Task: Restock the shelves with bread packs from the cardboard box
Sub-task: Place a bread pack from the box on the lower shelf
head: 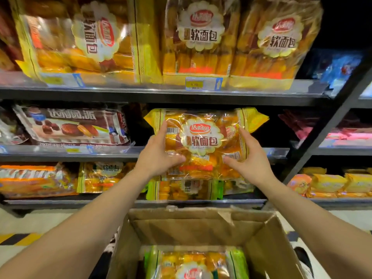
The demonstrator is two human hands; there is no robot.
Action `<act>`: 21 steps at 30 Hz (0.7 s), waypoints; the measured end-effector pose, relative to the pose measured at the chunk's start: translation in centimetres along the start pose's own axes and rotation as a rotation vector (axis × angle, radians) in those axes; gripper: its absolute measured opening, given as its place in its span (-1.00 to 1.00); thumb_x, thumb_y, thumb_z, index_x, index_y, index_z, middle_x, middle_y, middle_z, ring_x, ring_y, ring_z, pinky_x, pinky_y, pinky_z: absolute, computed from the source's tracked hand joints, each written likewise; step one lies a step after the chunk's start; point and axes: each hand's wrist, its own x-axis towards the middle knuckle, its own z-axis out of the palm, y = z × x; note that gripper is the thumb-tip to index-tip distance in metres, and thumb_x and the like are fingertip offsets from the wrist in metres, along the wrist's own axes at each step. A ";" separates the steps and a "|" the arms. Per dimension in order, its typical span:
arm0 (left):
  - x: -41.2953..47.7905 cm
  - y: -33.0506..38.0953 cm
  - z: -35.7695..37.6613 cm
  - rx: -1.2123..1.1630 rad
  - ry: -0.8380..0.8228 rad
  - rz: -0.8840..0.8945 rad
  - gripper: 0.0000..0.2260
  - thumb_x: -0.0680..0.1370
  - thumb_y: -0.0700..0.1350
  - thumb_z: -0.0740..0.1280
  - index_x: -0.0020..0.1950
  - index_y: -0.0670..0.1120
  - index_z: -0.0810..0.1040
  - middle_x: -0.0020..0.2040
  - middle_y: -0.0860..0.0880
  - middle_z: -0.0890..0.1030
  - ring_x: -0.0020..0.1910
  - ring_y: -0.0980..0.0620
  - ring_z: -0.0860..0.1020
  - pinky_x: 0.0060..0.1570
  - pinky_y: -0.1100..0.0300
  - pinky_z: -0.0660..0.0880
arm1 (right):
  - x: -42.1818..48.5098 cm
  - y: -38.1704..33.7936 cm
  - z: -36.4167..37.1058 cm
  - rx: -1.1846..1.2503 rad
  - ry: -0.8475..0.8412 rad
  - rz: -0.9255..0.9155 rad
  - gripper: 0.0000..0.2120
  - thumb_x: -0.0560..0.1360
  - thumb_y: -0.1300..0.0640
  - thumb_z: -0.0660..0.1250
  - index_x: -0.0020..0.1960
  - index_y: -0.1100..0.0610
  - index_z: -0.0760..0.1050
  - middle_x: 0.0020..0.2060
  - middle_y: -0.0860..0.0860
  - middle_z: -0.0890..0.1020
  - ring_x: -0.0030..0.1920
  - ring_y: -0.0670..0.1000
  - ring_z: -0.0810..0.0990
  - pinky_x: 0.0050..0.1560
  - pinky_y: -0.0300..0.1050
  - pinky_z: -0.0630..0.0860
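Both hands grip 1 yellow bread pack (203, 141) at the middle shelf (277, 153): left hand (159, 156) on its left edge, right hand (248, 158) on its right edge, label facing the camera. Below, the open cardboard box (201, 228) holds at least 1 green-edged pack (193, 264). The top shelf (161, 87) carries 3 large yellow packs, with a brown pie pack (70, 125) left of the held one.

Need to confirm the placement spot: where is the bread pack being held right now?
In the head view, the yellow bread pack is centre frame, gripped between the left hand and right hand, in front of the middle shelf, above the open cardboard box.
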 end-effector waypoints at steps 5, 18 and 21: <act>5.4 -1.0 0.5 0.069 0.064 0.018 0.00 0.30 0.23 0.52 0.57 0.05 0.03 0.48 -0.10 0.31 0.40 -0.13 0.35 0.32 -0.04 0.37 | 6.0 1.6 1.6 -0.009 0.025 -0.026 -0.10 0.36 -0.07 0.52 0.55 -0.04 0.11 0.51 -0.04 0.25 0.50 -0.01 0.19 0.47 -0.04 0.18; 17.0 -4.2 4.6 0.217 0.005 0.002 0.06 0.35 0.11 0.54 0.55 0.20 -0.19 0.59 -0.03 0.05 0.53 -0.16 0.10 0.42 -0.02 0.25 | 15.5 5.8 7.7 -0.303 -0.027 0.095 0.04 0.36 -0.13 0.51 0.57 -0.07 -0.14 0.37 0.17 0.44 0.25 0.23 0.51 0.13 0.01 0.53; 19.1 -6.1 5.8 0.234 0.031 0.048 0.16 0.29 0.19 0.56 0.46 0.34 -0.36 0.60 -0.06 0.03 0.53 -0.18 0.13 0.43 -0.05 0.23 | 18.0 8.0 9.1 -0.337 0.001 0.045 0.17 0.31 -0.13 0.55 0.51 -0.26 -0.32 0.57 0.08 0.01 0.52 0.21 0.14 0.42 0.13 0.30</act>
